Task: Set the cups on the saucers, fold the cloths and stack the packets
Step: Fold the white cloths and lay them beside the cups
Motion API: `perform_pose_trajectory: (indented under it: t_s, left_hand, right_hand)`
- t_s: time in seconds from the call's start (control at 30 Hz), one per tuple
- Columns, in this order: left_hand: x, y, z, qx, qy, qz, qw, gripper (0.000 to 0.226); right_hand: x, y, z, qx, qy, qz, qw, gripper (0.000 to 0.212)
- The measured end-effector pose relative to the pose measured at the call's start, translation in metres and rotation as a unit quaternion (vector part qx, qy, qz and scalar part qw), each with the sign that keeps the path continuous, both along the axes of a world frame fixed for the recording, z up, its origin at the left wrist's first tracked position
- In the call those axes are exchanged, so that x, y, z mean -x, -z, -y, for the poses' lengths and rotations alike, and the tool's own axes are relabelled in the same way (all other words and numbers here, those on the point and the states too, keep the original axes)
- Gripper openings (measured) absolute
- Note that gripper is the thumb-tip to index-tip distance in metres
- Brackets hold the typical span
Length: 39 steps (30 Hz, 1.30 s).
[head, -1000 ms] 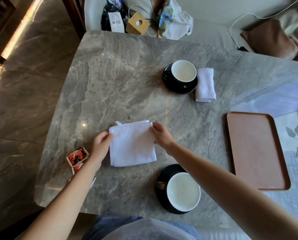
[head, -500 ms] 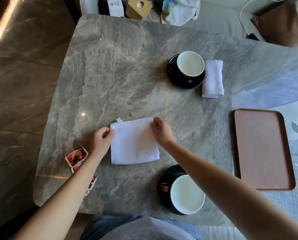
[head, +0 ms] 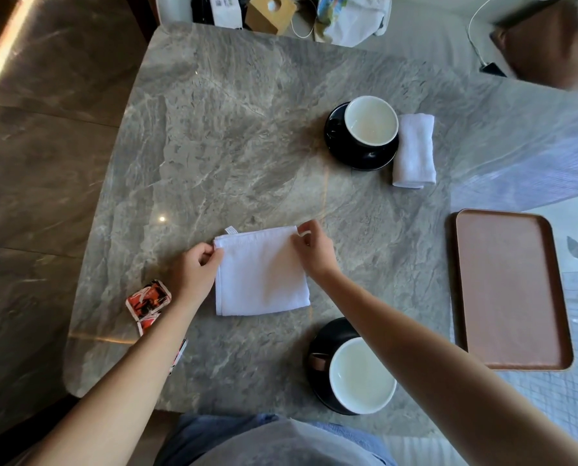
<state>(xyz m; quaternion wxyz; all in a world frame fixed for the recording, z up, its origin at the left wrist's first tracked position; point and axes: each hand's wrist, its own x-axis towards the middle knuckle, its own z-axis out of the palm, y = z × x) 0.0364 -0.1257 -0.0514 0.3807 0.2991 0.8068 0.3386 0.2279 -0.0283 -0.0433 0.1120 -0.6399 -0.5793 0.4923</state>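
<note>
A white cloth (head: 260,274), folded to a square, lies flat on the grey marble table (head: 233,136). My left hand (head: 195,274) pinches its far left corner and my right hand (head: 314,252) pinches its far right corner. Near me a white-lined cup (head: 361,375) stands on a black saucer (head: 321,341), partly behind my right forearm. Farther off, a second cup (head: 371,121) sits on its black saucer (head: 348,156), with a folded white cloth (head: 414,151) beside it. Red and black packets (head: 148,301) lie at the left, partly under my left forearm.
A brown rectangular tray (head: 509,290) lies on the right side of the table. Beyond the far edge, a seat holds bags, a cardboard tissue box (head: 270,10) and cables. The table's left edge drops to a marble floor.
Both hands have closed on the far corners of the cloth and lifted them slightly. The cloth itself stays in place.
</note>
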Motion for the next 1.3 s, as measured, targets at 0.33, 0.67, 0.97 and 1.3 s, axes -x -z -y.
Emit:
perform_pose_trajectory:
  t_s: [0.33, 0.67, 0.97, 1.3]
  left_hand:
    - [-0.029, -0.012, 0.028, -0.116, 0.031, -0.212, 0.970, 0.030]
    - [-0.045, 0.004, 0.022, -0.048, 0.358, -0.303, 0.882, 0.051]
    - [-0.040, 0.016, 0.036, 0.062, 0.344, -0.392, 0.851, 0.070]
    - [-0.040, 0.026, 0.035, 0.059, 0.338, -0.405, 0.847, 0.077]
  right_hand:
    - [-0.015, -0.017, 0.019, -0.201, -0.078, 0.069, 0.974, 0.022]
    - [0.005, 0.005, 0.039, -0.286, -0.474, 0.160, 0.817, 0.062]
    - [-0.011, 0.022, 0.032, -0.313, -0.481, 0.176, 0.799, 0.082]
    - [-0.009, 0.029, 0.030, -0.334, -0.461, 0.158, 0.807, 0.084]
